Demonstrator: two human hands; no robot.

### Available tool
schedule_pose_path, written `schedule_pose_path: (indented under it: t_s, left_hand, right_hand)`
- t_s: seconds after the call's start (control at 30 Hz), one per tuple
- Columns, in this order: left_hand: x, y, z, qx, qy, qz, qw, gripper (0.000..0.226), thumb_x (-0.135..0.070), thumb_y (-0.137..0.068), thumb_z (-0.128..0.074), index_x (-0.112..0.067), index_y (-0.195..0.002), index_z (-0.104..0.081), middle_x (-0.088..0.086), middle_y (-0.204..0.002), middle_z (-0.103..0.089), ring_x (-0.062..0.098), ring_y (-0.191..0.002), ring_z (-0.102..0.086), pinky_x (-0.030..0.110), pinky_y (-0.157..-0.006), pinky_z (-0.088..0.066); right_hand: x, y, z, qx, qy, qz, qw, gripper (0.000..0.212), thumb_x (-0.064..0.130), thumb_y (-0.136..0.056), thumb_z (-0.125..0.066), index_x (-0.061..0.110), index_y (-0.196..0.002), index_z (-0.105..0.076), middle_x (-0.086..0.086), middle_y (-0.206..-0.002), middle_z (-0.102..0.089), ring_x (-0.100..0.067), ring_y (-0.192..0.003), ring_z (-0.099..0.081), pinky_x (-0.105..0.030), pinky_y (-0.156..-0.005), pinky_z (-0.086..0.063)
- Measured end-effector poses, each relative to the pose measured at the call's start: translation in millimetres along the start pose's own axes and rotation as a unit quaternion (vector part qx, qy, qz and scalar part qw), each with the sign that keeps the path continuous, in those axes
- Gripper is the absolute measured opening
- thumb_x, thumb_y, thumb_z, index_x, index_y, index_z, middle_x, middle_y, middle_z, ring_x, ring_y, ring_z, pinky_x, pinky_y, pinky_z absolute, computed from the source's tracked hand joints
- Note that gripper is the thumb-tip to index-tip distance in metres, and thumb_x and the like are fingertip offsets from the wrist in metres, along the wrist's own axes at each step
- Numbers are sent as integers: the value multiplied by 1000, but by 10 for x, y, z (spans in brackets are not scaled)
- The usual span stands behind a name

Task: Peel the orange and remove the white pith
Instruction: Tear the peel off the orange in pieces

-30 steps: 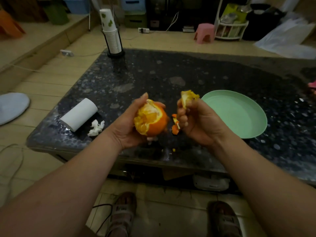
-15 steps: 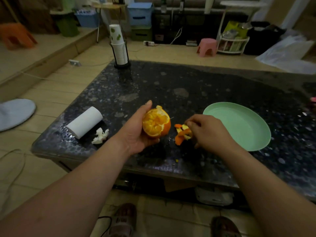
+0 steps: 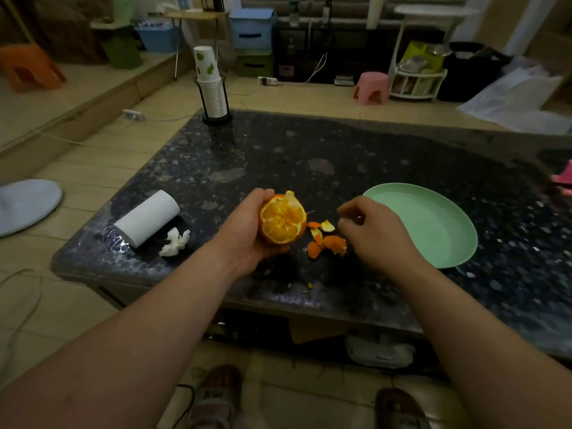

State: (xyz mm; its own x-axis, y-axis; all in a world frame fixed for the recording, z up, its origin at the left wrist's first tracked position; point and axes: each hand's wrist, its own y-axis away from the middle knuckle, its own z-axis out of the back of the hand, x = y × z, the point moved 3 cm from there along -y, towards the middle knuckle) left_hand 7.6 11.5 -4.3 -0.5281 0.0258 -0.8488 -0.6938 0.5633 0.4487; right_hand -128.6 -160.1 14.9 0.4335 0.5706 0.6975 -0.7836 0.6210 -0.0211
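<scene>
Fingers [image 3: 275, 249] of the left hand [image 3: 244, 236] are curled right round the orange [image 3: 283, 219], cupping it from below, thumb up along its far-left side. The fruit sits above the near part of the table [image 3: 309, 144]. Its opened face is tipped up at the camera: bare segments in the middle, a ring of rind round the edge, one flap of skin standing at the top.

Across a small gap hovers the right hand [image 3: 374, 233], its fingers [image 3: 346, 212] loosely bent, tips drawn close together, and nothing to be seen between them. They are apart from the orange, not touching it.

Just below those right fingertips, between the two hands, the peel pieces [image 3: 328, 243] lie scattered on the dark speckled tabletop, orange side and pale side mixed.

On the outer side of the right hand, just beside the knuckles, sits the green plate [image 3: 433, 218].

Out past the left wrist lies a white paper roll [image 3: 147, 218] on its side, with a crumpled tissue [image 3: 175, 243] just beside it.

Well ahead of the left fingers, at the table's far corner, a stack of paper cups [image 3: 212, 94] stands upright in a black holder.
</scene>
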Motion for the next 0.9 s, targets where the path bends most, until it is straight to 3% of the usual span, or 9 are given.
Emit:
schedule_pose_path:
  t_s: [0.1,0.2,0.27,0.37,0.47,0.53,0.67,0.77,0.9]
  left_hand:
    - [10,-50,36,-39,17,6,999,31,-53,-102,-53,-27,-107,-69,6,-102,-76,26,-91,-72,32,-60,-54]
    - [38,-45,-12,-38,-2,25,999,35,-56,-102,-55,-27,-112,-71,6,-103,-78,24,-88,-74,32,-58,-56]
    - [55,1,-78,-10,-44,33,998,43,-62,-101,-55,-26,-116,-72,5,-102,-81,20,-85,-75,31,-64,-54]
    - [62,23,-122,24,-99,19,995,66,-78,-92,-57,-24,-124,-76,6,-114,-82,20,-96,-75,34,-79,-54]
    - [43,47,-116,44,-111,15,993,94,-94,-75,-62,-19,-130,-76,10,-124,-78,33,-122,-71,49,-112,-50]
    - [25,69,-102,41,-105,25,993,91,-90,-83,-57,-14,-129,-74,11,-122,-78,33,-116,-73,44,-104,-56]
    - [-21,127,-85,69,-115,24,991,53,-56,-106,-39,-14,-120,-69,18,-103,-71,26,-79,-66,24,-50,-47]
    - [-58,207,-92,97,-115,14,988,48,-50,-110,-38,-15,-111,-71,13,-94,-74,21,-70,-68,24,-46,-41]
    - [-67,220,-111,97,-102,-4,990,65,-76,-96,-52,-16,-107,-76,10,-102,-79,20,-80,-73,25,-59,-54]
  right_hand:
    - [-61,-43,38,-1,23,-18,1000,27,33,-104,-61,13,-94,-76,-4,-83,-73,-25,-79,-67,-36,-68,-48]
    - [-11,-8,-16,32,2,-15,999,29,21,-101,-64,28,-130,-68,13,-117,-67,-11,-107,-65,-31,-86,-53]
    - [47,-14,-41,51,-55,5,997,30,28,-104,-64,30,-134,-66,12,-119,-70,-10,-108,-68,-31,-89,-56]
    - [170,35,-45,126,-179,20,976,24,34,-108,-61,31,-130,-69,8,-109,-78,-15,-93,-79,-35,-86,-65]
    - [260,110,1,166,-200,47,965,23,34,-107,-61,28,-128,-70,7,-104,-80,-18,-89,-80,-30,-81,-66]
    - [286,135,23,157,-191,62,967,20,33,-106,-62,28,-123,-71,6,-100,-80,-17,-85,-80,-33,-79,-65]
    - [296,138,39,119,-137,89,979,15,33,-107,-62,27,-113,-74,3,-93,-80,-13,-80,-78,-44,-79,-65]
    - [277,120,39,72,-73,112,988,16,31,-109,-59,29,-104,-74,4,-87,-77,-8,-79,-74,-37,-72,-64]
    - [308,138,21,69,-73,102,990,12,25,-107,-60,28,-104,-71,6,-83,-78,-4,-74,-75,-28,-68,-61]
